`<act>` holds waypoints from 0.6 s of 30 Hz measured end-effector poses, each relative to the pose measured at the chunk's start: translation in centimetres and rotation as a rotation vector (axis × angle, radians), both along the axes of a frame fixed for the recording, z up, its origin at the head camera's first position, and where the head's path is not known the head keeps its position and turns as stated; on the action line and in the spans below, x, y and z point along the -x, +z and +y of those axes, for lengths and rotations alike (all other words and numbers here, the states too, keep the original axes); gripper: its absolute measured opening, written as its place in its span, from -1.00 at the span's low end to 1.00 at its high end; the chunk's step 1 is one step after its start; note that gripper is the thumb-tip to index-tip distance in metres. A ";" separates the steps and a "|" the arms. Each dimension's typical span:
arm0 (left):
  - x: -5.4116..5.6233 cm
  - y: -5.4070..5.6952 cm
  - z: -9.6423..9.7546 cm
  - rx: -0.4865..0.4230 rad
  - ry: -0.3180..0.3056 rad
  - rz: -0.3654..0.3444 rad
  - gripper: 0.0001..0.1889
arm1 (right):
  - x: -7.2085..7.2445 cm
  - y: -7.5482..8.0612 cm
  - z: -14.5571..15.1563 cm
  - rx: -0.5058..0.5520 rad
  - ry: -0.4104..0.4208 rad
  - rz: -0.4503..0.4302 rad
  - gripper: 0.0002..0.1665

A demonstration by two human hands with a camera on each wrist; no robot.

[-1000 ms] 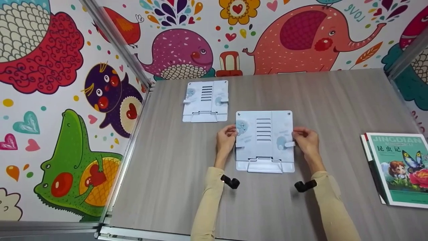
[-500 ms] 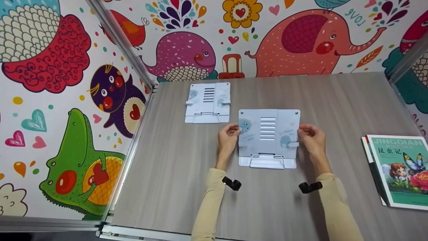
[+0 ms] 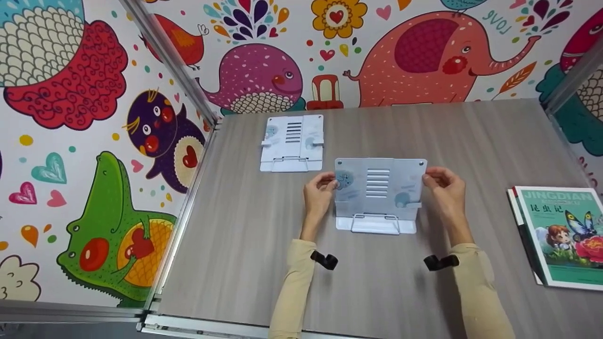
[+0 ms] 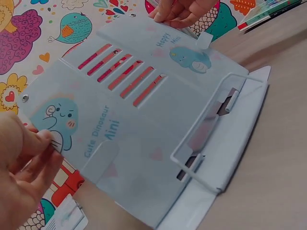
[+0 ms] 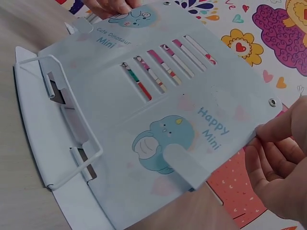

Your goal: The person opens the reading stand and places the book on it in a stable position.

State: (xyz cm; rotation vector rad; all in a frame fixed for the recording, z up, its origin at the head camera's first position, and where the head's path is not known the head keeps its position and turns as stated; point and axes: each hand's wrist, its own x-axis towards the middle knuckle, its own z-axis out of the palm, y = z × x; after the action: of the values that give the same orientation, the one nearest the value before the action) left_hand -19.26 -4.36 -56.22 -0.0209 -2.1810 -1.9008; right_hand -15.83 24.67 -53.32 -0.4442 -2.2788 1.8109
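A pale blue metal book stand with dinosaur prints, slots and a wire page holder is between my hands. Its back plate is tilted up from the base lip, which lies at the table. My left hand pinches the plate's left edge between thumb and fingers, beside the dinosaur print. On the opposite edge, my right hand pinches near the upper corner. Wall pictures show through the slots in the right wrist view. The plate's back side is hidden.
A second, similar book stand lies flat at the back left of the wooden table. A stack of books with a green cover on top lies at the right. Cartoon-printed walls border the table's back and sides.
The back plate has swung up from lying nearly flat to a steep tilt, with both hands on its edges. My right hand has moved a little up and to the right.
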 end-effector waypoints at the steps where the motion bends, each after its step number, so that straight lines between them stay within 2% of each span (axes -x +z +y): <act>1: -0.1 0.0 0.0 -0.008 -0.006 0.006 -0.84 | -0.1 0.1 0.0 0.007 -0.002 0.023 -0.75; 7: -0.9 0.1 -0.3 -0.029 -0.027 0.017 -0.85 | -0.5 0.7 0.2 0.073 -0.009 0.124 -0.75; 11: -1.4 0.3 -0.4 -0.034 -0.033 0.017 -0.84 | -0.9 1.2 0.2 0.072 -0.011 0.139 -0.75; 18: -2.6 0.7 -0.7 -0.030 -0.057 0.016 -0.83 | -1.7 1.7 0.2 0.104 0.007 0.242 -0.76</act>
State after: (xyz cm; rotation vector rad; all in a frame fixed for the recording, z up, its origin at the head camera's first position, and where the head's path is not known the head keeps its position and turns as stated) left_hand -16.69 -5.03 -55.50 -0.0926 -2.1639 -1.9561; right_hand -14.13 24.85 -51.61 -0.2194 -2.0350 1.8787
